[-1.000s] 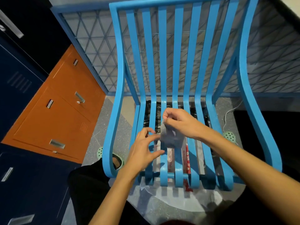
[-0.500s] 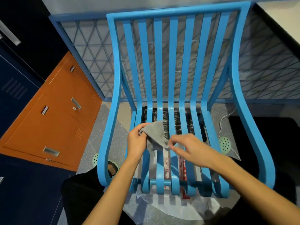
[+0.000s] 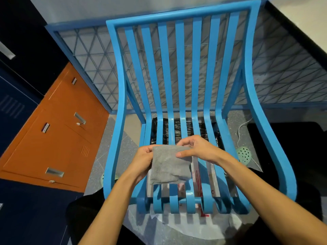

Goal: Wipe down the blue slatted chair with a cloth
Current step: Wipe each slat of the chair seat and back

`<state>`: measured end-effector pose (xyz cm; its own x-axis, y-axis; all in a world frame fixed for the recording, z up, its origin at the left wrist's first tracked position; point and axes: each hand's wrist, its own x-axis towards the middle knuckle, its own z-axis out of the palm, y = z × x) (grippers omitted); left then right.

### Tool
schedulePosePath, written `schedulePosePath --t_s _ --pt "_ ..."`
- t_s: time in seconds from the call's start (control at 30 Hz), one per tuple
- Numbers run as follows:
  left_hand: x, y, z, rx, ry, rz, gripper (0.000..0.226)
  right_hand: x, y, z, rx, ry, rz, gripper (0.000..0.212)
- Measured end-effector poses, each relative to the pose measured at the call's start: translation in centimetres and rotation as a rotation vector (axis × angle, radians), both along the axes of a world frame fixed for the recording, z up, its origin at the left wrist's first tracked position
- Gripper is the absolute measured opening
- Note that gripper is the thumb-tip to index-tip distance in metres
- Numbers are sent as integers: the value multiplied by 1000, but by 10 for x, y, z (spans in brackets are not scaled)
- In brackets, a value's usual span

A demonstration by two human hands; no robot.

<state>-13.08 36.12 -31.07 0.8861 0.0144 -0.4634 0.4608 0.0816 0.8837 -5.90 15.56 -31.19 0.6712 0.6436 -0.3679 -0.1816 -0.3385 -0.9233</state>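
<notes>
Head view: the bright blue painted chair (image 3: pixel 181 76) with long curved slats stands square in front of the person, its back against a blue-framed wire mesh panel (image 3: pixel 283 76) and its seat slats curling down at the near edge. The small grey fluffy cloth (image 3: pixel 169 165) is held spread out flat in the air just above the middle seat slats, and I cannot tell whether its lower edge touches them. The left hand (image 3: pixel 142 160) has its grip closed on the cloth's left edge, fingers curled behind the fabric. The right hand (image 3: pixel 200 150) pinches the top right corner between thumb and fingertips.

Judging from this, the wiping has not really begun. The cloth is being opened or squared up, not pressed on any slat, and no part of the chair shows a streak or damp patch that would mark a wiped area, though the gloss makes this hard to read. All seat slats, the back slats, the top rail and the two side frames seem left to do.

Under the seat lie a black wrapped bundle (image 3: pixel 177 129) and a clear plastic bag with red print (image 3: pixel 198 175) on the speckled grey floor (image 3: pixel 113 156). An orange metal cabinet (image 3: pixel 58 138) stands to the left, well apart from the chair
</notes>
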Motion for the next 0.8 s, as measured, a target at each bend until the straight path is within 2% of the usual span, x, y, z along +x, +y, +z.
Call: schedulePosePath --t_s 0.1,0.17,0.2,0.3,0.37,0.43,0.5,0.57,0.67,0.73,0.8 --pt "-1 13 -8 -232 137 83 25 -1 -5 -9 71 164 -98 24" --pt "-4 19 -17 -403 203 150 37 -5 -8 -14 109 248 -168 20" --pt "-5 18 -21 -384 214 143 40 -7 -8 -15 115 267 -197 18" --pt "-8 1 -32 -121 146 142 42 -18 -4 -21 209 347 -341 22" --pt "-10 -12 -36 -150 98 231 41 -31 1 -27 385 501 -468 34" --pt "-11 -21 -38 -241 81 319 35 -50 6 -36 572 764 -558 41" --pt "-13 -25 -41 -221 62 348 23 -63 13 -44 619 934 -583 43" --pt "-13 -23 -47 -58 21 353 16 -67 19 -52 555 883 -523 48" --pt "-7 -13 -59 195 -53 353 12 -54 26 -50 429 719 -543 36" --pt "-2 -5 -67 258 -87 384 18 -40 27 -47 282 521 -532 30" --pt "0 3 -73 298 -94 424 16 -24 26 -42 93 231 -432 32"
